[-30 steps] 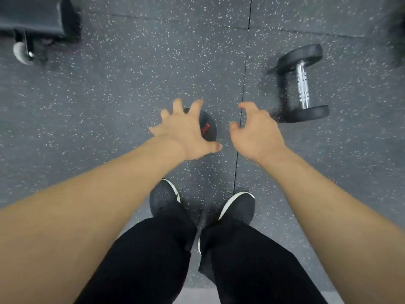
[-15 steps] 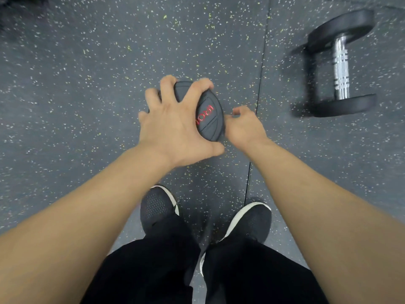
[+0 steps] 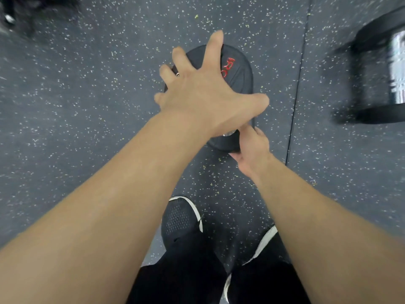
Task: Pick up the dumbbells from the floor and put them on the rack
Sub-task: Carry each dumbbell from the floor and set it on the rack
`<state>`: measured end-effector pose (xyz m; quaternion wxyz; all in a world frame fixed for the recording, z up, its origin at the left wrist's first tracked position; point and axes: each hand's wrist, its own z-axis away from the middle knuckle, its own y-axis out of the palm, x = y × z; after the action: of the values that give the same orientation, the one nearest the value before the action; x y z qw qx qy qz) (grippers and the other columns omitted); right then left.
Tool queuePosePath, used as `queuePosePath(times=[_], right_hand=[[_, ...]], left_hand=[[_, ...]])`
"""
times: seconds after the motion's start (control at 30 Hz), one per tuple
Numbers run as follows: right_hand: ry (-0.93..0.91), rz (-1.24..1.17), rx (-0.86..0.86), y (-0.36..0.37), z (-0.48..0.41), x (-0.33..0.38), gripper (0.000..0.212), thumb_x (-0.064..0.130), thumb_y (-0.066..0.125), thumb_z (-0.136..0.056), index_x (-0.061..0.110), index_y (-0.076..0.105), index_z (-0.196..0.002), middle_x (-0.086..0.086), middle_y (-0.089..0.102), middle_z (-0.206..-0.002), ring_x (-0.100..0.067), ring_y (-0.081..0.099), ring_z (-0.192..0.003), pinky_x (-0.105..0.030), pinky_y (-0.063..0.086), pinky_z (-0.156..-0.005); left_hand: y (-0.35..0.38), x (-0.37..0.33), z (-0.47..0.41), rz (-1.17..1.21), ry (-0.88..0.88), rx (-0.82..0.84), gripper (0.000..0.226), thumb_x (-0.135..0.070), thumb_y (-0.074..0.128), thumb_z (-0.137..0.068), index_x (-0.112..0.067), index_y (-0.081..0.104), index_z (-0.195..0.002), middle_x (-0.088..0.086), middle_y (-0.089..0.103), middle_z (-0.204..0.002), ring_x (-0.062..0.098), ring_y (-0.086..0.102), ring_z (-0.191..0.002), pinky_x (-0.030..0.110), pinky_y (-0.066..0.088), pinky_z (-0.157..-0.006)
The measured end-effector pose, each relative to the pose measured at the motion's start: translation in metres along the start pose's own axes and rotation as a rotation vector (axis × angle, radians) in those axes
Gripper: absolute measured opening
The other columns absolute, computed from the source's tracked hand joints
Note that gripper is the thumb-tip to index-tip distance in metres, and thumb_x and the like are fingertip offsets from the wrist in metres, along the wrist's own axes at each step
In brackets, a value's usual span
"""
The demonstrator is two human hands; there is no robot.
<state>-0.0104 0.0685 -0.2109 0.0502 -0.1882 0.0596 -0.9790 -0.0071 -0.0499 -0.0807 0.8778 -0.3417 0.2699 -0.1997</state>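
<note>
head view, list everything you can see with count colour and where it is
near dumbbell: 1, black with red lettering, centre of view
far dumbbell: 1, black heads and chrome handle, right edge on the floor, blurred
floor: 1, dark grey with pale speckles, all around
blurred dark object: 1, black, top left corner, cannot tell what it is
shoes: 2, black with white soles, bottom centre
trousers: 1, black, bottom edge
left hand: 1, fingers spread over the near dumbbell's upper head
right hand: 1, grips its lower head

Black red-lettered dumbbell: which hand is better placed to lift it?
Probably right: the right hand curls round the black dumbbell with red lettering at its lower end; the left hand lies spread on top.
</note>
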Motion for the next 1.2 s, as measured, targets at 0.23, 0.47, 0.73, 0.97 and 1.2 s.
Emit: queuePosePath(times=[0.23,0.47,0.73,0.97,1.2], right_hand=[[-0.073,0.063,0.032,0.017,-0.004,0.014,0.045,0.040,0.087,-0.072,0.026,0.065,-0.109,0.002,0.076,-0.112,-0.026,0.074,-0.105,-0.049,0.061,-0.093],[-0.269,0.278,0.067,0.009,0.028,0.053,0.012,0.019,0.085,-0.081,0.020,0.073,-0.085,-0.002,0.080,-0.088,-0.028,0.077,-0.089,-0.043,0.064,-0.084],[-0.609,0.498,0.012,-0.035,0.221,0.192,0.013,0.027,0.084,-0.080,0.023,0.073,-0.085,0.008,0.071,-0.075,-0.005,0.064,-0.061,-0.026,0.049,-0.063],[-0.869,0.467,-0.060,-0.071,0.508,0.373,0.022,0.032,0.083,-0.079,0.017,0.069,-0.073,0.008,0.063,-0.063,-0.011,0.057,-0.061,-0.028,0.044,-0.060],[-1.287,0.230,-0.148,-0.117,0.797,0.531,0.036,0.039,0.079,-0.081,0.010,0.063,-0.068,0.016,0.054,-0.048,-0.001,0.048,-0.048,-0.021,0.039,-0.051]], left_hand=[[-0.027,0.035,-0.023,0.247,-0.131,-0.019,0.095,-0.063,0.071,-0.058,-0.068,0.023,-0.140,0.007,0.035,-0.148,0.041,0.043,-0.133,0.052,0.044,-0.109],[-0.038,0.067,0.013,0.672,-0.202,-0.042,0.072,-0.051,0.076,-0.057,-0.051,0.047,-0.123,-0.010,0.062,-0.115,0.018,0.059,-0.093,0.035,0.047,-0.070],[-0.176,-0.009,0.136,0.891,-0.155,-0.088,0.064,-0.052,0.073,-0.055,-0.062,0.051,-0.114,0.000,0.069,-0.119,0.024,0.056,-0.089,0.040,0.042,-0.073],[-0.417,-0.156,0.277,0.950,0.103,-0.167,0.072,-0.050,0.076,-0.055,-0.061,0.051,-0.122,-0.007,0.056,-0.106,0.016,0.053,-0.088,0.032,0.040,-0.074],[-0.647,-0.292,0.430,1.038,0.516,-0.377,0.082,-0.046,0.073,-0.051,-0.058,0.053,-0.129,-0.005,0.064,-0.137,0.007,0.058,-0.119,0.025,0.039,-0.085]])
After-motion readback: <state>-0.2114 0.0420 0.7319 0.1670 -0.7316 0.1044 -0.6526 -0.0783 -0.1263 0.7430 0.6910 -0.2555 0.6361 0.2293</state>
